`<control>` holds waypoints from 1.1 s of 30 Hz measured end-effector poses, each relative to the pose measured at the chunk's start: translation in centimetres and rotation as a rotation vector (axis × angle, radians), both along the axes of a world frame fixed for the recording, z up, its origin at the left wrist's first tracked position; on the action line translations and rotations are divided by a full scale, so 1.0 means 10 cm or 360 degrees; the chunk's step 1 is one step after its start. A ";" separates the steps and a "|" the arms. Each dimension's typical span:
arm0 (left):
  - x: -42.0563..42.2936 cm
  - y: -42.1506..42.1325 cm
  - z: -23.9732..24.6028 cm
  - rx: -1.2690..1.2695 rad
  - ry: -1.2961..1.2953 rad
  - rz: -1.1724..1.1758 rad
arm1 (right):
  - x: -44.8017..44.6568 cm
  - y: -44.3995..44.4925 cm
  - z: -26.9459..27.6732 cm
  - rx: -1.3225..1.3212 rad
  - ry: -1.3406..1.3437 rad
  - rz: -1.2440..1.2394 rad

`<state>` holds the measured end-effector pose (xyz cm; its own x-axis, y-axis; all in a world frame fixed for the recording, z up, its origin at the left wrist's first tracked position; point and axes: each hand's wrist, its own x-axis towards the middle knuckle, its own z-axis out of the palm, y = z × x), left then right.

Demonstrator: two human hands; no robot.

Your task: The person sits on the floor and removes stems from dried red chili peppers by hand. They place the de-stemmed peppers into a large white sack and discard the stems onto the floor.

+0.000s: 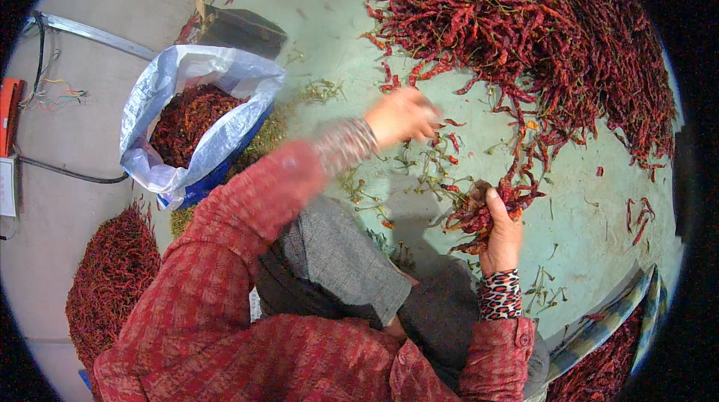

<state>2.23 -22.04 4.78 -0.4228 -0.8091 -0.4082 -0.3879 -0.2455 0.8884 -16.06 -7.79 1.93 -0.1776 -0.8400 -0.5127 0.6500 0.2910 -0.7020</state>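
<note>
My right hand (503, 236) grips a bunch of dried red chillies (477, 222), its thumb pressed on top of them. Motion blurs my left hand (404, 118), which hangs over the pale green floor (348, 37) with its fingers curled; whether anything sits between them cannot be made out. Loose chilli stems (429, 172) and a few chilli pods lie below and between both hands. Beyond them rises a large heap of dried red chillies (505, 31), and some pods trail from its edge towards my right hand.
Left of my left arm stands an open white-and-blue woven sack (258, 71) partly filled with chillies. A dark block (241, 31) lies behind it. Further left are a metal bar (101, 36), loose wires (64, 93) and another chilli pile (115, 267). A checked cloth (598, 323) borders chillies at lower right.
</note>
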 end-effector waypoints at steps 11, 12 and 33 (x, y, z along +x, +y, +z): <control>0.08 -0.17 -0.59 -0.1015 -0.1058 -0.0728 | -0.03 -0.01 -0.04 0.0030 0.0100 0.0097; 0.26 -0.38 -0.67 -0.1053 -0.1266 -0.0719 | -0.04 0.02 -0.04 0.0034 0.0121 0.0166; 0.72 -1.39 -1.00 -0.0034 -0.1320 0.0205 | -0.08 -0.02 -0.17 0.0286 0.0420 0.0421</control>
<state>9.40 -35.89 -5.19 0.1041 -0.8415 -0.5302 -0.8875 -0.3191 0.3323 -16.85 -7.94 0.25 -0.1125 -0.7757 -0.6210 0.3406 0.5570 -0.7574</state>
